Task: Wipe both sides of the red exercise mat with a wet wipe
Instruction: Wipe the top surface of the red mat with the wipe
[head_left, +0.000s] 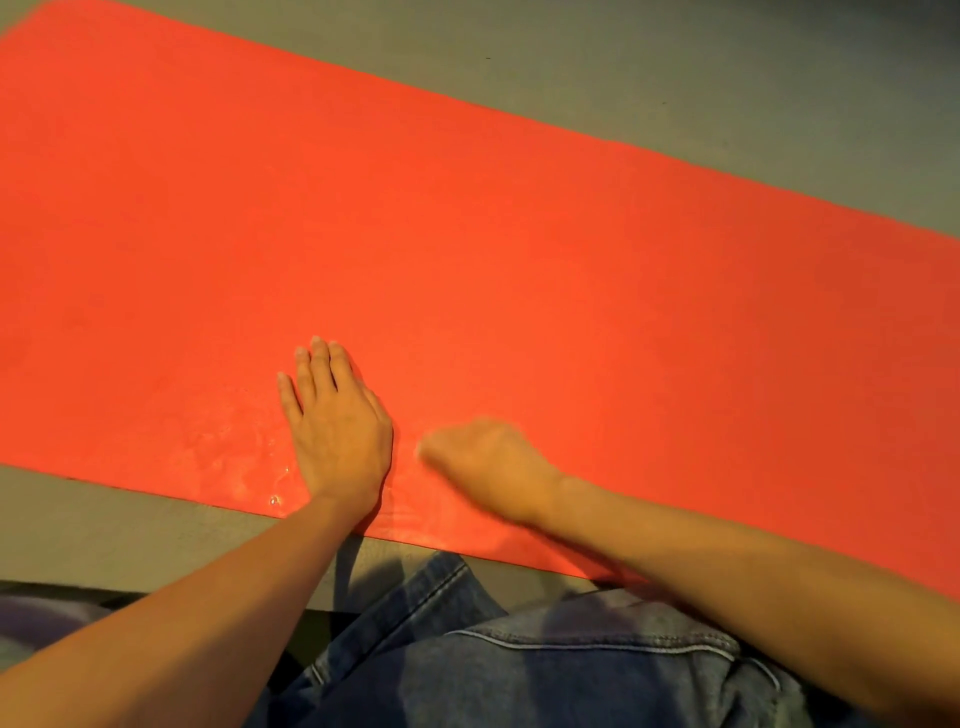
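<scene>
Your left hand (335, 431) lies flat, fingers straight, on the mat (519, 260) spread across mid-frame, your blurred right hand (488, 462) shows no readable grip, and the mat, likely soft, light and wet-slick, should lift by its near edge.

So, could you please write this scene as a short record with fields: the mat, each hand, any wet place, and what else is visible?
mat: red exercise mat, lying flat on the grey floor
left hand: flat on the mat by its near edge, fingers straight
right hand: on the mat beside the left hand, blurred; whether it holds anything cannot be told
wet place: shiny patch on the mat, left of the left hand
also visible: blue jeans at the bottom of the view
</scene>
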